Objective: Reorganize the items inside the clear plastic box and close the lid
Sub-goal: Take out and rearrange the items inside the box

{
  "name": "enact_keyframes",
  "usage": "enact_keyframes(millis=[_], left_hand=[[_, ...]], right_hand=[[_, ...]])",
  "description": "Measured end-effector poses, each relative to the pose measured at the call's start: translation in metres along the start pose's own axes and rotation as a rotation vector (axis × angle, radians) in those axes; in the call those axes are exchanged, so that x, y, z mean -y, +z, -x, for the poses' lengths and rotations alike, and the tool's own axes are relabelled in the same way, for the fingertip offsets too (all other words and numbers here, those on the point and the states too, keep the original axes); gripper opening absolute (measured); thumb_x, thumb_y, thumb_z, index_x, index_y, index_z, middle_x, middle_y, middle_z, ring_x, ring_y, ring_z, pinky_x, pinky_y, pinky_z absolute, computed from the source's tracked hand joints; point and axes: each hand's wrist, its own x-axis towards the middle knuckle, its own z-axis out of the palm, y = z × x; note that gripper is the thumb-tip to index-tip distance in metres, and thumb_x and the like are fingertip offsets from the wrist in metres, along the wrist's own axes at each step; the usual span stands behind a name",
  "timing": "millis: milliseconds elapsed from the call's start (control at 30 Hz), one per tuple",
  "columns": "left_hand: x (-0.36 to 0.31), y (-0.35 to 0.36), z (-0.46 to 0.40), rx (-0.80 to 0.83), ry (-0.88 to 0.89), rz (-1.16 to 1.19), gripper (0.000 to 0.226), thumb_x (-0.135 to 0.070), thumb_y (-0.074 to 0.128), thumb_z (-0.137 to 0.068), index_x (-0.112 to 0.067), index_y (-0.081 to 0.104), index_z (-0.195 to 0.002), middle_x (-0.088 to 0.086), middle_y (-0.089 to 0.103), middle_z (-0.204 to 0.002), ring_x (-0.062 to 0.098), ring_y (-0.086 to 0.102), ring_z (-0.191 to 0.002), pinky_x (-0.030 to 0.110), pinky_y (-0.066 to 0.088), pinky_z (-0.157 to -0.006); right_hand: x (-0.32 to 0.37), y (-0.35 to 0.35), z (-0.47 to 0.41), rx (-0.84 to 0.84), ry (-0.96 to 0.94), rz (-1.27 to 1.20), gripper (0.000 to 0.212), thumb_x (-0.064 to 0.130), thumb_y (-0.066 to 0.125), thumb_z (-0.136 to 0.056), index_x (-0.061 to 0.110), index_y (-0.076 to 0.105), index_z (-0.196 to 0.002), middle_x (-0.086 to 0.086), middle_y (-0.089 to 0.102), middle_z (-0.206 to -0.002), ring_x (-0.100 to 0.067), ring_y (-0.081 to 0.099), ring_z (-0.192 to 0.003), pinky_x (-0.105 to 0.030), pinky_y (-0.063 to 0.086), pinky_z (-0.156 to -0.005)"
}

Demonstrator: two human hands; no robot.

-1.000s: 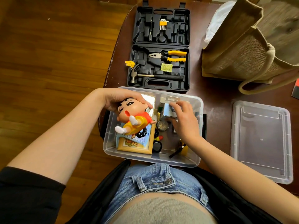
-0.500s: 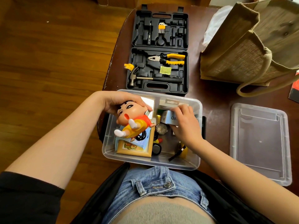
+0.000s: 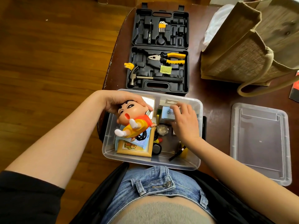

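- Left hand (image 3: 123,102) grips the figurine (image 3: 132,122) by its head, body slanting toward the box's (image 3: 150,162) near-left corner.
- Right hand (image 3: 186,125) fingers curl on the small carton (image 3: 168,113) at the far edge.

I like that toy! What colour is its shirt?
The toy figure's shirt is red-orange, seen in the head view.

Warm brown wooden plank floor (image 3: 48,62), dark reddish-brown table (image 3: 215,94) with a rounded, worn edge — soft, even light
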Motion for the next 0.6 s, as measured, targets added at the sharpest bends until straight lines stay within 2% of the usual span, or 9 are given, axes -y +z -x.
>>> enact_keyframes(millis=[133,267,367,467,600], left_hand=[[0.0,-0.001,0.0,0.001,0.002,0.013,0.05,-0.046,0.065,-0.075,-0.031,0.063,-0.123,0.017,0.064,-0.121,0.026,0.066,-0.094,0.039,0.05,-0.077],[-0.001,-0.001,-0.001,-0.008,-0.007,0.014,0.049,-0.045,0.061,-0.077,-0.03,0.063,-0.124,0.018,0.064,-0.12,0.028,0.064,-0.096,0.039,0.049,-0.078],[-0.001,-0.001,-0.001,0.004,-0.008,0.014,0.049,-0.045,0.061,-0.078,-0.03,0.062,-0.125,0.018,0.064,-0.12,0.03,0.063,-0.097,0.04,0.049,-0.078],[-0.001,-0.002,-0.001,0.014,-0.008,0.018,0.049,-0.044,0.06,-0.078,-0.029,0.062,-0.125,0.016,0.066,-0.118,0.027,0.066,-0.094,0.038,0.053,-0.074],[0.0,-0.003,-0.001,0.008,-0.007,0.011,0.048,-0.045,0.062,-0.077,-0.031,0.063,-0.123,0.014,0.067,-0.115,0.026,0.067,-0.092,0.038,0.053,-0.073]], right_hand=[[-0.003,-0.006,-0.007,0.116,0.0,-0.017,0.036,0.003,0.065,-0.076,0.014,0.055,-0.109,-0.005,0.054,-0.106,-0.025,0.047,-0.095,-0.036,0.046,-0.065],[-0.013,-0.022,-0.015,0.219,-0.038,-0.197,0.033,0.014,0.069,-0.08,0.02,0.058,-0.11,-0.001,0.055,-0.102,-0.02,0.05,-0.095,-0.033,0.046,-0.064],[-0.022,-0.035,-0.02,0.27,-0.046,-0.236,0.028,0.017,0.07,-0.081,0.023,0.063,-0.107,0.005,0.056,-0.096,-0.016,0.054,-0.085,-0.03,0.045,-0.063],[-0.026,-0.041,-0.021,0.271,-0.025,-0.211,0.023,0.017,0.069,-0.083,0.023,0.065,-0.104,0.009,0.051,-0.088,-0.012,0.049,-0.078,-0.025,0.037,-0.06],[-0.017,-0.046,-0.016,0.312,-0.037,-0.237,0.015,0.02,0.068,-0.084,0.021,0.068,-0.099,0.006,0.06,-0.084,-0.015,0.055,-0.078,-0.03,0.047,-0.064]])
